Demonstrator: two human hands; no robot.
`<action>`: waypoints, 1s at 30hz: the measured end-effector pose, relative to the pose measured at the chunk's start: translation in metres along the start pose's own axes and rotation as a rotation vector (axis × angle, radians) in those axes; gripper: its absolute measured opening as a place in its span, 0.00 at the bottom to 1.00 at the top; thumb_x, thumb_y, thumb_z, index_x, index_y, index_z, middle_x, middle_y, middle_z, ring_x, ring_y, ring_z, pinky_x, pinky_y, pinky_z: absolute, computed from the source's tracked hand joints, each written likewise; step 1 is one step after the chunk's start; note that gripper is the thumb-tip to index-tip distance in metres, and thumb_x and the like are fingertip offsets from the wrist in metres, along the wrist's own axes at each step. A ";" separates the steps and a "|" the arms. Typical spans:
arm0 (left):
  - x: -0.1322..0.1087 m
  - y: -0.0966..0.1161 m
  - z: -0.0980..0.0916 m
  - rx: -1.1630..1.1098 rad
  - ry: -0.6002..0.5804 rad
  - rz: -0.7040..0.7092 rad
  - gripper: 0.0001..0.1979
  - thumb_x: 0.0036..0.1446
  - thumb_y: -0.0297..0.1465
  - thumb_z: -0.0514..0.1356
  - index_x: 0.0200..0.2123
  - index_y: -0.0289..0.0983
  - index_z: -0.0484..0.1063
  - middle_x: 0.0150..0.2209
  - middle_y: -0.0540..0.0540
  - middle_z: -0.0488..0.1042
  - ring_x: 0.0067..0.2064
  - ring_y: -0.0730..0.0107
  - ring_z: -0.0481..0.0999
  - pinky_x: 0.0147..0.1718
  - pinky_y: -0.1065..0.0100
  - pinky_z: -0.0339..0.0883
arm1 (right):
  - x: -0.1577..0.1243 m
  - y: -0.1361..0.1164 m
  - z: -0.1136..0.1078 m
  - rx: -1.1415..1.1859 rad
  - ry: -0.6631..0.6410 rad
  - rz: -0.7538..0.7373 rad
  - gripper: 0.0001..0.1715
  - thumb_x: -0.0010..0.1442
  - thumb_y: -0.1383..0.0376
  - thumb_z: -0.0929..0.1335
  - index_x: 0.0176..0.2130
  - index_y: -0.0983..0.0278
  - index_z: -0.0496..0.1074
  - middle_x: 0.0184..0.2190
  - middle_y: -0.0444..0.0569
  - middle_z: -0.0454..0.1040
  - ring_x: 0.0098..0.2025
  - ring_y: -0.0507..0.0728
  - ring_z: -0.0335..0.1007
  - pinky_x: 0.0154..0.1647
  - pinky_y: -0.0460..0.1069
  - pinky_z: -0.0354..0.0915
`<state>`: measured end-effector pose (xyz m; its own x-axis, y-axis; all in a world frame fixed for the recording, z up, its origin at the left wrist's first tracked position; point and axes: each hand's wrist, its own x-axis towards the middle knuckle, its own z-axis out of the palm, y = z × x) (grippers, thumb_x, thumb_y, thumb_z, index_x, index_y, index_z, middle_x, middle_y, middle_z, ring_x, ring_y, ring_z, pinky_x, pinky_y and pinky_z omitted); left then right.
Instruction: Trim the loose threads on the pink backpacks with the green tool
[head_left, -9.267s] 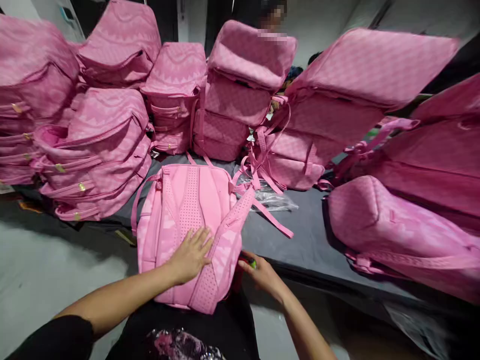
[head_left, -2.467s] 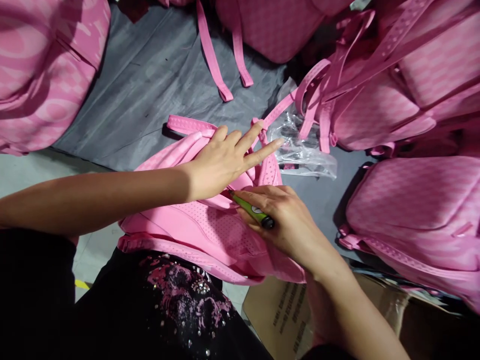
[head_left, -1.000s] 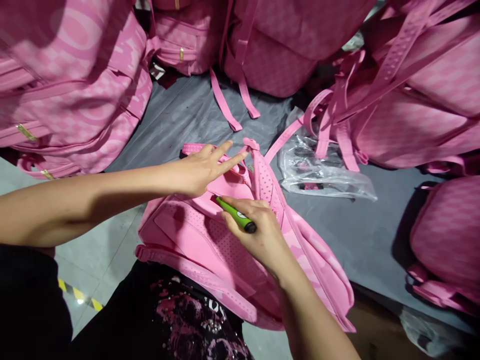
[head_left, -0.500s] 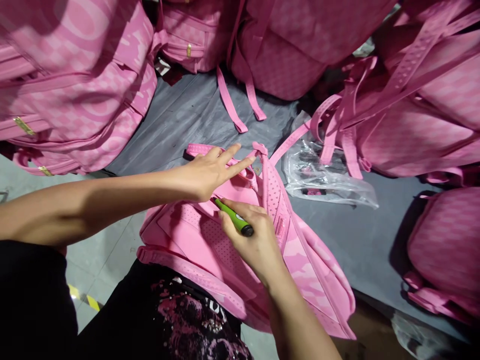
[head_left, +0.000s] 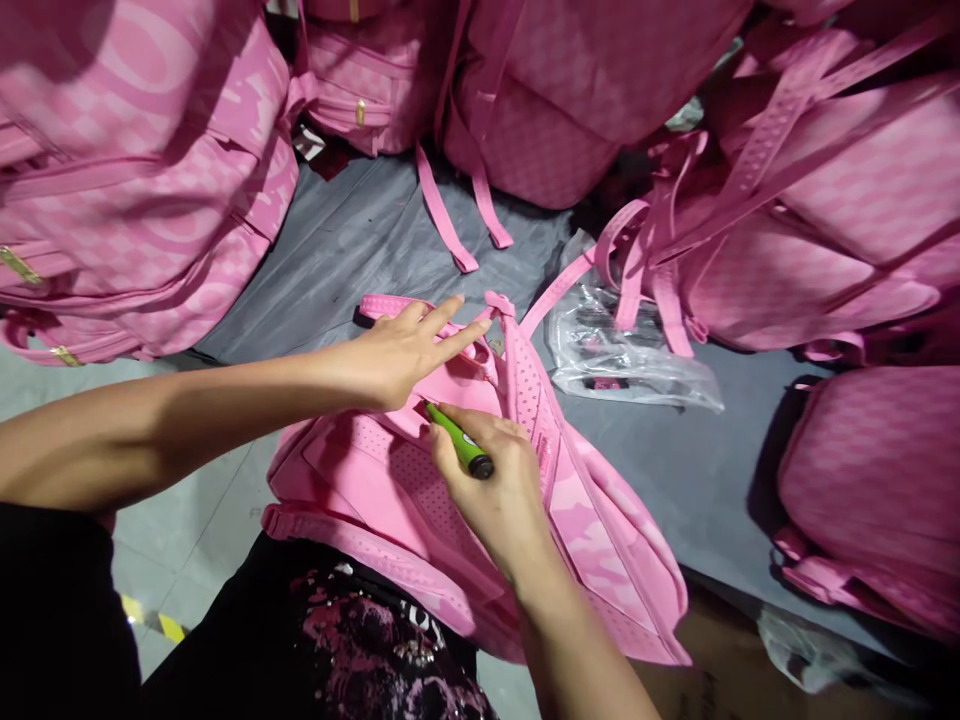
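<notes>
A pink backpack (head_left: 420, 500) lies back-side up at the near edge of a grey-covered table (head_left: 360, 250), partly against my body. My left hand (head_left: 401, 348) rests on its top near the carry handle, fingers stretched out and apart. My right hand (head_left: 491, 490) is closed round a green pen-like tool (head_left: 459, 444) whose tip touches the backpack's upper back panel just under my left hand. A pink shoulder strap (head_left: 536, 400) runs beside my right hand.
Piles of pink backpacks ring the table: left (head_left: 127, 190), back (head_left: 577, 90) and right (head_left: 840, 200). A clear plastic bag (head_left: 622, 355) lies to the right of the handle. Loose pink straps (head_left: 457, 215) hang onto the cloth. A cardboard box (head_left: 720, 680) sits below the table edge.
The view has shifted slightly. Both hands stay on the backpack's top, with the green tool's tip still pressed to the same spot; since nine seconds ago I have leaned in much closer.
</notes>
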<state>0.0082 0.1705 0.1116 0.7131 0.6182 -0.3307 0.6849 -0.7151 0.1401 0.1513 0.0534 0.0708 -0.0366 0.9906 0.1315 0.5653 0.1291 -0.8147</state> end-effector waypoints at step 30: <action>-0.002 -0.012 0.019 0.032 0.171 0.015 0.48 0.53 0.25 0.60 0.73 0.44 0.40 0.73 0.35 0.45 0.70 0.41 0.55 0.61 0.44 0.62 | 0.067 0.237 -0.158 -0.200 0.209 0.906 0.14 0.67 0.58 0.69 0.45 0.68 0.72 0.38 0.47 0.75 0.34 0.52 0.73 0.35 0.49 0.73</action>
<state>-0.0043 0.1723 0.0930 0.7399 0.6523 -0.1647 0.6711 -0.7327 0.1131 0.4129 0.1429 -0.0246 0.6224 0.6794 -0.3886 0.4376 -0.7137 -0.5469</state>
